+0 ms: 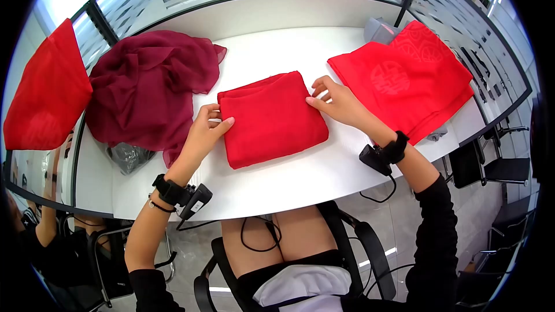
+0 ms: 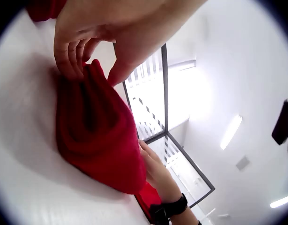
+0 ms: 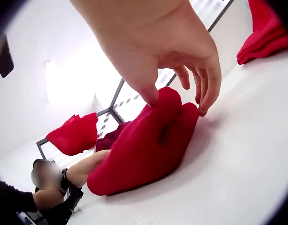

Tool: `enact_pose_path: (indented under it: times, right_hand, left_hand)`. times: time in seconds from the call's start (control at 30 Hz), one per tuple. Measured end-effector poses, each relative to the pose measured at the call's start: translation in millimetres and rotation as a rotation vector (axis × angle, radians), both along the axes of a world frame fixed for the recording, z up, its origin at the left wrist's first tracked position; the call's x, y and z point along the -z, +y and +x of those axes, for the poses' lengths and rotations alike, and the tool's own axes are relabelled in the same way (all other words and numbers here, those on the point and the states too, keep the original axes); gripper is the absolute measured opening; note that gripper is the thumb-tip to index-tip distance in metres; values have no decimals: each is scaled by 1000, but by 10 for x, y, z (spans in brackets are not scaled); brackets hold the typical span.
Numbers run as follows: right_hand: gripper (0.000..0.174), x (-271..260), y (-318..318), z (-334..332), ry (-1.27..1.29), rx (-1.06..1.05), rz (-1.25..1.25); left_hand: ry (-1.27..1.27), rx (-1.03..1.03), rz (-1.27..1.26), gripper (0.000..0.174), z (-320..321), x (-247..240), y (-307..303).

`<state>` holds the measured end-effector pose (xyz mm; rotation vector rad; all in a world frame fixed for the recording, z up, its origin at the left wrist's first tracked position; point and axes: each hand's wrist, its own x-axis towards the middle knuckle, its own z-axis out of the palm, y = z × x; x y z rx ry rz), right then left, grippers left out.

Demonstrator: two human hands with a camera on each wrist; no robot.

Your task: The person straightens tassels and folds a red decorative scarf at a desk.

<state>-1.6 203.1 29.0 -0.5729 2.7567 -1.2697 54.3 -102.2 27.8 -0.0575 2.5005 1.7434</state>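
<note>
A folded red cloth (image 1: 272, 118) lies flat in the middle of the white table (image 1: 289, 182). My left hand (image 1: 222, 117) pinches its left edge between thumb and fingers; the left wrist view shows this pinch (image 2: 93, 75) on the cloth's (image 2: 97, 136) bunched layers. My right hand (image 1: 313, 93) grips the cloth's far right corner. In the right wrist view its thumb (image 3: 148, 93) rests on top of the cloth (image 3: 144, 150) while the curled fingers (image 3: 207, 93) come down at the edge.
A crumpled dark maroon scarf (image 1: 147, 81) lies left of the cloth, with a grey plastic bag (image 1: 128, 156) by its near edge. A red patterned cloth (image 1: 410, 78) lies at the right. Another red cloth (image 1: 46, 92) hangs at far left. Glass partitions ring the table.
</note>
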Motion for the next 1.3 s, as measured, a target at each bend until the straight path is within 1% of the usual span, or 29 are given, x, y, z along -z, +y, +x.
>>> enact_pose_path:
  times: [0.03, 0.13, 0.23, 0.27, 0.37, 0.43, 0.47, 0.53, 0.57, 0.63, 0.67, 0.77, 0.8, 0.83, 0.87, 0.9, 1.0, 1.1, 1.2, 1.3]
  right_hand:
    - [47, -24, -14, -32, 23, -11, 12]
    - [60, -95, -105, -132, -193, 8, -156]
    - [65, -166, -161, -219, -280, -60, -171]
    - [61, -196, -177, -248, -310, -103, -164]
    - [48, -300, -229, -246, -262, -200, -209]
    - [39, -249, -217, -329, -196, -272, -232]
    - [35, -224, -204, -368, -164, -307, -243]
    - [28, -230, -206, -401, -89, -292, -275]
    - [25, -232, -205, -418, -52, -281, -291]
    - [26, -289, -187, -475, -47, -225, -237]
    - [27, -309, -188, -506, -46, -200, -209]
    - [31, -206, -251, -642, 55, -115, 9]
    - [36, -140, -291, -671, 107, -88, 122]
    - [43, -114, -320, -686, 3, -57, 205]
    - [45, -34, -347, -710, 10, -28, 214]
    - [46, 31, -378, -729, 17, 0, 222]
    - [52, 110, -347, -771, 22, 23, 144]
    - [61, 93, -359, -744, -33, 104, 186]
    - [73, 71, -357, -727, -93, 87, 204]
    - [79, -25, -302, -500, -180, -10, 80]
  left_hand:
    - [-13, -8, -21, 53, -33, -19, 0]
    - [-57, -8, 71, 49, -152, -60, -18]
    - [-13, 37, 79, 47, -238, -117, 6]
    - [-29, 57, 63, 45, -265, -133, 0]
    - [-68, 136, 15, 38, -338, -186, -23]
    - [-77, 206, -13, 32, -364, -243, -53]
    - [-6, 216, 7, 29, -381, -236, -72]
    - [136, 238, 45, 22, -417, -199, -106]
    - [174, 219, 123, 20, -455, -179, -123]
    - [249, 178, 279, 16, -510, -170, -127]
    - [211, 128, 279, 14, -528, -180, -122]
    - [98, 75, 262, 13, -661, -56, -129]
    - [78, 38, 221, 10, -694, 19, -104]
    - [126, -22, 109, 11, -745, 146, -93]
    - [251, -29, -84, 12, -803, 258, -111]
    - [376, -36, -279, 15, -822, 263, -102]
    - [217, -68, -261, 18, -852, 227, -100]
    - [198, -87, -295, 18, -858, 225, -107]
    - [343, 2, -436, 26, -839, 258, -136]
    - [502, 69, -717, 36, -645, 257, -96]
